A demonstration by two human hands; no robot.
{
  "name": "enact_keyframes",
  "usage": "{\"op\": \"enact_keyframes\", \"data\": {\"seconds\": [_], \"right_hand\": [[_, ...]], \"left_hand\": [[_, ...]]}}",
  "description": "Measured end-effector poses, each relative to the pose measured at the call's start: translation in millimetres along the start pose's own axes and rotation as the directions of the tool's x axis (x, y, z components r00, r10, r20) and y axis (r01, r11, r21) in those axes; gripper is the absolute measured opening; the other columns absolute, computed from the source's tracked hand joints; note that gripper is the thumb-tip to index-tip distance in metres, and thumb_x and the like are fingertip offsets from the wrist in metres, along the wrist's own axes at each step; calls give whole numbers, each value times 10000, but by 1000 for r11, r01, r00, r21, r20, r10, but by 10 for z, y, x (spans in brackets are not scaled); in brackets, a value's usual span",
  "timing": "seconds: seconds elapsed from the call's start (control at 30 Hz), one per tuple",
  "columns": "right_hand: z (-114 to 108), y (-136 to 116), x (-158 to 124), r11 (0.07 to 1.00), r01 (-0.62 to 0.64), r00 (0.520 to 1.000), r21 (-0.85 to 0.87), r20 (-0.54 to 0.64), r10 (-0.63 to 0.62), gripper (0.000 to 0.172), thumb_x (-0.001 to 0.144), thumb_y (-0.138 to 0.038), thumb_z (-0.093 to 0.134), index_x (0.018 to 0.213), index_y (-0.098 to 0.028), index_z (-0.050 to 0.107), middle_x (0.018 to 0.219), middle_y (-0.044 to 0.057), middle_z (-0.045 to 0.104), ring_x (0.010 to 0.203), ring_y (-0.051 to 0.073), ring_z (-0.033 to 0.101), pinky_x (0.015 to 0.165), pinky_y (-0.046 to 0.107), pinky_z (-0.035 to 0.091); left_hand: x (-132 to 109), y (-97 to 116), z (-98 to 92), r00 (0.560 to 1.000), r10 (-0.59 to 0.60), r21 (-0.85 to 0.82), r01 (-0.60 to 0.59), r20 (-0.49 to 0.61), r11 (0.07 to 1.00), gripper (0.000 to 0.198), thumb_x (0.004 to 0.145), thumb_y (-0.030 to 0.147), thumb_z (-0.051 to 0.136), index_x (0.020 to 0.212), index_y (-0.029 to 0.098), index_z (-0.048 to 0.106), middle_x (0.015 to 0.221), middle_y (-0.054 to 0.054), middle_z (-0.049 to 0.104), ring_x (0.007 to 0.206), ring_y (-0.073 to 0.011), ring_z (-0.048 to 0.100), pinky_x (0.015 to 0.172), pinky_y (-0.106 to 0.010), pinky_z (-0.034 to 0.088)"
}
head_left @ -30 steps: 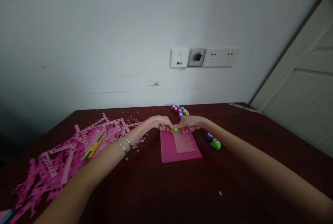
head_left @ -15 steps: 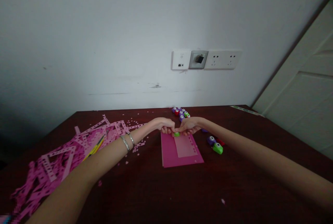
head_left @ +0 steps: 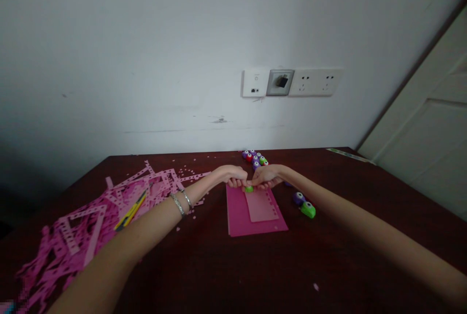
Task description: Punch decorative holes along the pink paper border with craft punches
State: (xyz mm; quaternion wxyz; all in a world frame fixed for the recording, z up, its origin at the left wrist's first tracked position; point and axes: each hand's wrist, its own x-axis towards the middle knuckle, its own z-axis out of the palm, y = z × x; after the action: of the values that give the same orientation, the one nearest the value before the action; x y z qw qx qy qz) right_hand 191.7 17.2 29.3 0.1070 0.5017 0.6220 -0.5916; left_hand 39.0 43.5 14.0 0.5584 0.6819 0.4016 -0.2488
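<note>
Both my hands meet over the far edge of a light pink sheet [head_left: 260, 207], which lies on a larger dark pink sheet [head_left: 237, 226]. Between them is a small green paper punch [head_left: 248, 189], mostly covered by fingers. My left hand [head_left: 234, 176] is closed at the punch's left side. From the right, my right hand [head_left: 267, 176] is closed on it, thumb pressed towards it. Down the right edge of the light pink sheet runs a row of small punched holes. Two more punches, one purple [head_left: 298, 198] and one green [head_left: 308, 209], sit beside my right forearm.
A heap of pink paper strips [head_left: 87, 221] covers the table's left side, with a yellow cutter knife [head_left: 131, 209] on top. Several coloured punches [head_left: 256, 158] cluster near the wall. A ruler-like strip [head_left: 350, 155] lies at the back right; sockets [head_left: 315, 83] are on the wall.
Both hands stay closed around the green punch, with hardly any movement. The view has shifted slightly, and my right forearm now hides the red punch beside the purple one.
</note>
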Motion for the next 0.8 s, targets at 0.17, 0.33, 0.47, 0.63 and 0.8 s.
{"op": "enact_keyframes", "data": {"seconds": [0.17, 0.33, 0.47, 0.63, 0.8], "right_hand": [[-22, -16, 28, 999, 22, 999, -33, 49, -20, 428, 718, -505, 621, 591, -123, 473, 432, -80, 421, 333, -5, 293, 347, 117, 224], [3, 31, 26, 997, 74, 996, -32, 48, -72, 450, 721, -536, 598, 579, -134, 454, 418, -85, 399, 326, -3, 264, 337, 131, 188], [54, 83, 0, 993, 119, 993, 1, 2, -119, 440, 739, -502, 594, 542, -145, 427, 401, -82, 395, 326, 4, 269, 341, 144, 180], [167, 59, -108, 986, 154, 970, -62, -178, -163, 456, 730, -504, 590, 490, -154, 424, 374, -74, 381, 330, 22, 284, 357, 175, 216], [270, 131, -166, 939, 268, 857, -215, -393, -334, 482, 683, -570, 594, 478, -159, 445, 365, -65, 374, 335, 40, 302, 357, 200, 213]], "left_hand": [[27, -14, -7, 1000, -14, -28, 13, -14, 1000, 212, 693, 227, 471, 493, 171, 426, 394, 82, 155, 348, -50, 131, 333, -158, 138], [32, -33, -1, 1000, 4, -48, -6, -30, 999, 204, 681, 193, 443, 486, 178, 386, 407, 78, 160, 365, -49, 117, 341, -163, 124], [27, -41, -6, 999, 28, -40, -28, -20, 999, 167, 673, 223, 479, 517, 178, 439, 409, 78, 162, 372, -53, 121, 345, -164, 123], [-55, -30, 29, 994, 62, -44, -66, -87, 997, 154, 661, 273, 557, 551, 183, 499, 410, 80, 178, 375, -53, 134, 353, -186, 152], [-212, 12, 156, 964, 29, -127, -65, -265, 990, 214, 657, 251, 581, 492, 172, 470, 394, 81, 202, 361, -37, 132, 371, -199, 103]]}}
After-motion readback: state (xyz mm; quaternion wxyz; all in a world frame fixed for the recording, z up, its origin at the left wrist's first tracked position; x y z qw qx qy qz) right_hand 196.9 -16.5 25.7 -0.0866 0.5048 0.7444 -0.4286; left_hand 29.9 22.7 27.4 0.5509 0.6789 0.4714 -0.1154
